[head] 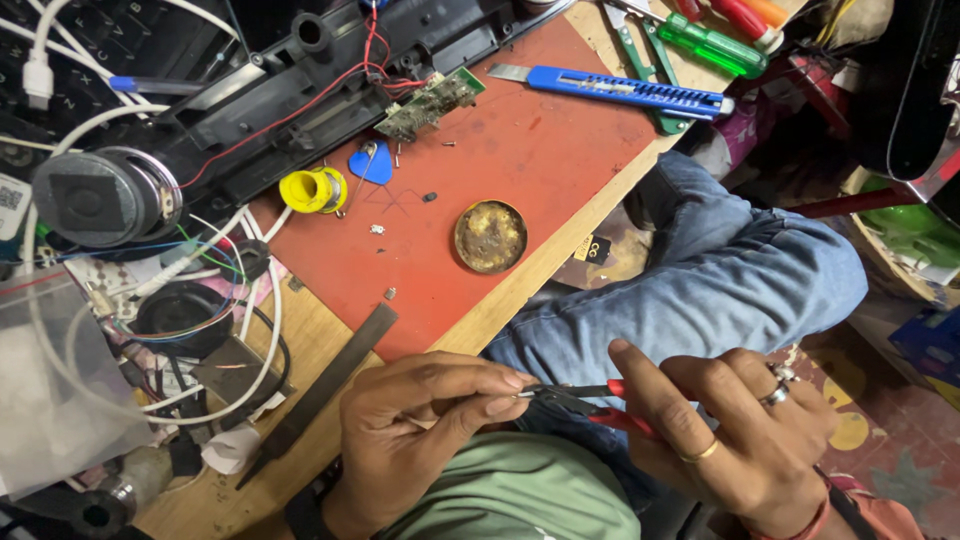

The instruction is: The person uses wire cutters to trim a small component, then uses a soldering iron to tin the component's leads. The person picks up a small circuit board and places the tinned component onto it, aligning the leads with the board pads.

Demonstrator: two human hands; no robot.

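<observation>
Pinched tight: left hand (425, 420) has thumb and fingertips closed on something very thin, likely a wire end, too small to tell for sure. Right hand (740, 425) is wrapped closed around red-handled pliers (590, 400), whose dark tip meets the left fingertips. Both hands sit low in frame, over the lap, just off the bench edge, above the blue jeans (720, 270).

Left to right on the bench: round grey speaker (95, 195) with white cables (255, 340) looping below it, a flat dark metal file (320, 390) lying diagonal, a yellow solder spool (312, 190), a blue pick (373, 162), a small green circuit board (430, 102) on red wires, a round rusty tin (491, 236) on the red mat (540, 160), a blue utility knife (620, 92), a green-handled screwdriver (712, 45).

Risks, as a judgement: the pliers tip works right at the left fingertips, so a slip or too hard a squeeze could nip skin or cut the thin piece through. Work is held over the lap, not the bench, so anything dropped would likely fall into clothing or onto the floor and be lost.

Pliers look small and slim: 2 red grips, dark metal nose, mostly hidden by the right fingers, jaws nearly shut as far as visible.
</observation>
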